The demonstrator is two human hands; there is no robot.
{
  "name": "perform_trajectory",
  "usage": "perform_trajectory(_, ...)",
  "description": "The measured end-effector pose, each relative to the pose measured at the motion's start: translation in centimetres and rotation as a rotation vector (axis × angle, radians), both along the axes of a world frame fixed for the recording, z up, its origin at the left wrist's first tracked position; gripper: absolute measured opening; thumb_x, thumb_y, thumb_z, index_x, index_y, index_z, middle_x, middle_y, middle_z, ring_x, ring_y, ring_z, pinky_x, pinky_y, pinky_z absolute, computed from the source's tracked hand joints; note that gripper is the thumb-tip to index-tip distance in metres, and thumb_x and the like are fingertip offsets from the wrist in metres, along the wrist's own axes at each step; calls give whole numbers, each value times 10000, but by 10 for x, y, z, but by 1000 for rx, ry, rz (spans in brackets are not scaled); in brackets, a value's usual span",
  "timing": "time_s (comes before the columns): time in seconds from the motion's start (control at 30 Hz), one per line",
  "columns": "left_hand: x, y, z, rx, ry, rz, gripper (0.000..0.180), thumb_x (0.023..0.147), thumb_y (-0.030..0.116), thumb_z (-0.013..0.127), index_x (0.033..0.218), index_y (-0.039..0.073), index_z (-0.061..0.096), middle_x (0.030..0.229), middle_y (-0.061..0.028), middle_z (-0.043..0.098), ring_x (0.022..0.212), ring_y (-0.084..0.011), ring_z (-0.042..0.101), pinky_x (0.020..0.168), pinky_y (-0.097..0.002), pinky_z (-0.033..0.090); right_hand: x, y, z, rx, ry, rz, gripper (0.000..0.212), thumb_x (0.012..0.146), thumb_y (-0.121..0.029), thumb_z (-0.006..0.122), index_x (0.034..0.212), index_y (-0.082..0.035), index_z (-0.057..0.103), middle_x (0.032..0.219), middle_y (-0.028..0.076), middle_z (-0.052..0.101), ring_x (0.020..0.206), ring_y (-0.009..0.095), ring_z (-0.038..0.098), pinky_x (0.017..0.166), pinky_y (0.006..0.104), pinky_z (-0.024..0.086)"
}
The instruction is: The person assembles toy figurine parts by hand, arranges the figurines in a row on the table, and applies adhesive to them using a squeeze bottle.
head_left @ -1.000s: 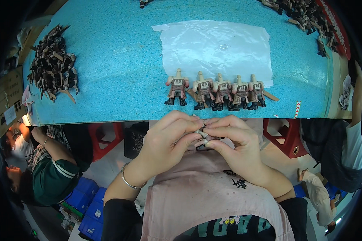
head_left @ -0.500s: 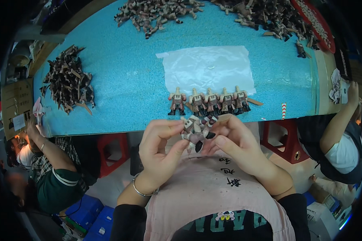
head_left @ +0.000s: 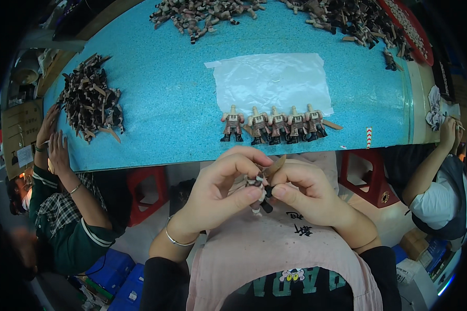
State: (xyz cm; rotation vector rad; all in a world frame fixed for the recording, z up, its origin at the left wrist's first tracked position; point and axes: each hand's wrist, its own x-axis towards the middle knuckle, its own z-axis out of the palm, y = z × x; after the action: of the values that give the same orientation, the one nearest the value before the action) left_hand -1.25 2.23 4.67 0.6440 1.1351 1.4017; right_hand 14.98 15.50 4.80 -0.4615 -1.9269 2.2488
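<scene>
My left hand [head_left: 220, 189] pinches a small toy figure [head_left: 257, 182] between thumb and fingers, above my pink apron. My right hand [head_left: 310, 193] grips the same figure's dark lower part from the other side. A flat brown blade-shaped piece [head_left: 276, 165] sticks up from between the hands; whether it joins the figure is hidden by my fingers. Beyond my hands, several headless-looking toy figures [head_left: 278, 126] with pale tops and dark boots lie in a row on the blue table [head_left: 161, 103]. A clear plastic sheet [head_left: 272, 80] lies just behind them.
Piles of figures lie at the left [head_left: 92, 98], the far middle [head_left: 202, 15] and the far right [head_left: 353, 20]. A red tray [head_left: 410, 31] of small pale parts stands at the far right. Co-workers' hands [head_left: 59, 150] are at the left table edge and another person [head_left: 436, 181] sits at right.
The figure has been turned and brought slightly lower, and my fingers have closed in around it. The brown blade now shows above it. The left co-worker's hands have moved up to the pile.
</scene>
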Motion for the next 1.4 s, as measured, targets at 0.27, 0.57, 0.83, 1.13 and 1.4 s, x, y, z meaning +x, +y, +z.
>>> perform_trajectory(0.27,6,-4,-10,22,7,-39,250,836,16,684,1043,17,544,1212,-120,517,1113,-189,522,984,-337,415,1,0,-12,156,13,19,155,888,-141,633,828,-25,549,852,85,568,794,236,537,742,326,425)
perform_trajectory(0.57,7,-8,-12,75,251,161,537,751,102,779,1205,16,505,1259,-130,456,1198,-212,458,1025,-348,362,-10,-11,-13,257,101,-106,351,782,-16,717,1075,-16,524,1068,146,545,950,280,584,840,352,468)
perform_trajectory(0.83,-16,-9,-8,122,248,-27,423,738,156,790,1105,44,613,1331,-135,441,1273,-257,415,1063,-392,323,-24,-15,0,167,113,-195,428,790,8,684,1191,3,536,1108,151,562,1003,291,575,887,367,456)
perform_trajectory(1.13,-16,-2,-21,242,395,85,398,748,174,791,1067,28,604,1183,-117,574,1238,-314,457,1071,-456,317,-33,-13,-7,352,188,-164,371,814,15,637,1182,15,587,1038,148,589,953,273,562,852,368,451)
perform_trajectory(1.4,-23,-4,-28,217,410,126,384,757,178,785,1059,23,605,1174,-113,590,1235,-316,474,1070,-464,331,-40,-12,-14,334,131,-170,348,827,1,637,1172,18,598,1012,144,596,920,273,583,839,350,456)
